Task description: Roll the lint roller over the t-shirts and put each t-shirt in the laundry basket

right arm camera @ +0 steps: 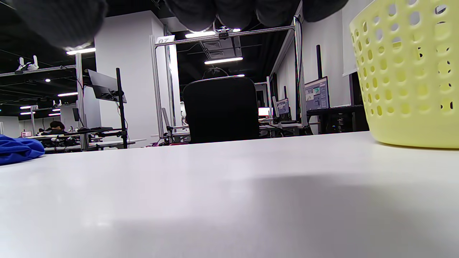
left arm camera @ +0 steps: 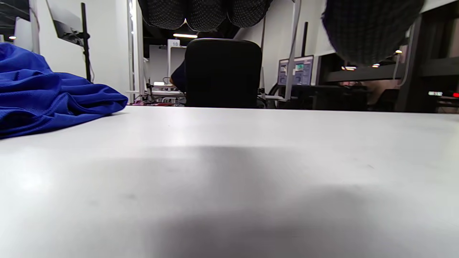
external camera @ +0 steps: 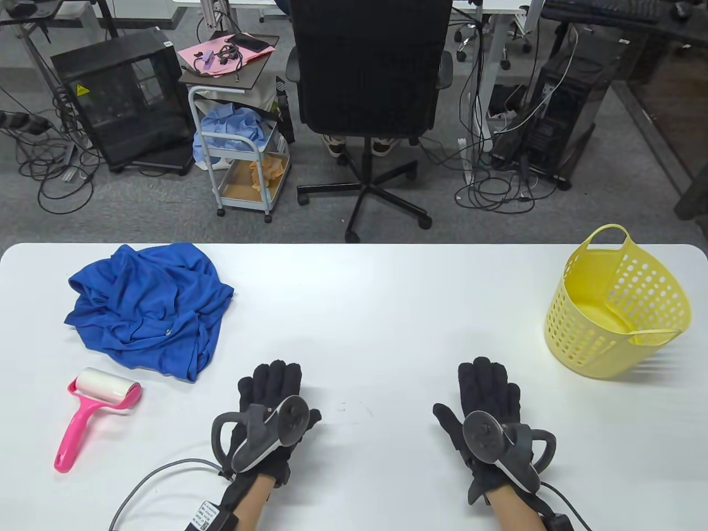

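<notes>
A crumpled blue t-shirt [external camera: 149,310] lies in a heap on the white table [external camera: 365,310] at the left; its edge shows in the left wrist view [left arm camera: 46,96] and small in the right wrist view [right arm camera: 18,148]. In front of it lies a pink lint roller [external camera: 94,415] with a white roll. A yellow perforated laundry basket [external camera: 614,310] stands at the right, holding nothing that I can see, and fills the right of the right wrist view [right arm camera: 412,79]. My left hand [external camera: 271,387] and right hand [external camera: 487,387] lie flat on the table near the front edge, fingers straight, holding nothing.
Beyond the table's far edge stand a black office chair [external camera: 368,94], a white trolley [external camera: 243,149] with cloths, a black case [external camera: 124,99] and a computer tower [external camera: 558,110] among floor cables.
</notes>
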`<state>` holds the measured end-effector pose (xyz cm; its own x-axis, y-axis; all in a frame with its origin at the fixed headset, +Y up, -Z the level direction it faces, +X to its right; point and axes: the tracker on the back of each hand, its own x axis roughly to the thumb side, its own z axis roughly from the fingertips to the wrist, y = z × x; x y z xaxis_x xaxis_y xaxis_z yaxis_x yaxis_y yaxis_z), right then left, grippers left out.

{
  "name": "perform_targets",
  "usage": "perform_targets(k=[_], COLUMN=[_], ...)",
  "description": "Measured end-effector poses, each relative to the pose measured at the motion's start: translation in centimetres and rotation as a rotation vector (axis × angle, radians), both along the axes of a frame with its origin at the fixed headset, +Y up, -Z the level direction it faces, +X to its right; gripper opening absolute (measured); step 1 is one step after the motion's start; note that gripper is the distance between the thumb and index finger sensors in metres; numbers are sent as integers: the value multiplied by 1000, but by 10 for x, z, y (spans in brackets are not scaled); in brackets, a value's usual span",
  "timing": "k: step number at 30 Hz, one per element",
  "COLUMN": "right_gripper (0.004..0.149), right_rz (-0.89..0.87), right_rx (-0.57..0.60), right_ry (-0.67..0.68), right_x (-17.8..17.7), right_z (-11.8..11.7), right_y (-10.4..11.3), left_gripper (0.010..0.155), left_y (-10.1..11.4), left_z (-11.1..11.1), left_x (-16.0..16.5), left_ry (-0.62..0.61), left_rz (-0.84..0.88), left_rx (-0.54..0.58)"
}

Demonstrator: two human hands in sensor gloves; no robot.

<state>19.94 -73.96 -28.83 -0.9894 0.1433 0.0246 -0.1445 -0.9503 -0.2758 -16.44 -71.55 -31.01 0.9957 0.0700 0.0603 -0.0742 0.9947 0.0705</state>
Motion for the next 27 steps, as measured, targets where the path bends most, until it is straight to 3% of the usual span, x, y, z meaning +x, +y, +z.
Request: perform_targets(k=[6, 11, 15, 20, 24, 27], right_gripper=[79, 79, 79, 79, 79, 79], right_rz=[-20, -42, -61, -73, -67, -81], right_rx=[1, -2, -10, -12, -20, -30], right_ry=[-1, -3, -8, -14, -25, -25], right_x=[1, 4, 6, 10, 13, 15], right_z=[1, 0, 0, -1, -2, -3], right_y=[1, 1, 1, 1, -1, -3], left_gripper=[88, 91, 96, 105, 112, 109], left_y=[38, 52, 39, 6, -12, -22], left_z=[-49, -99, -135, -173, -195, -206], left_x=[-56, -112, -156, -206, -215, -218], left_ry=[157, 333, 484, 674, 731, 728], left_rz=[13, 69, 92, 188, 284, 226], left_rx=[-49, -127, -226, -309, -363, -381])
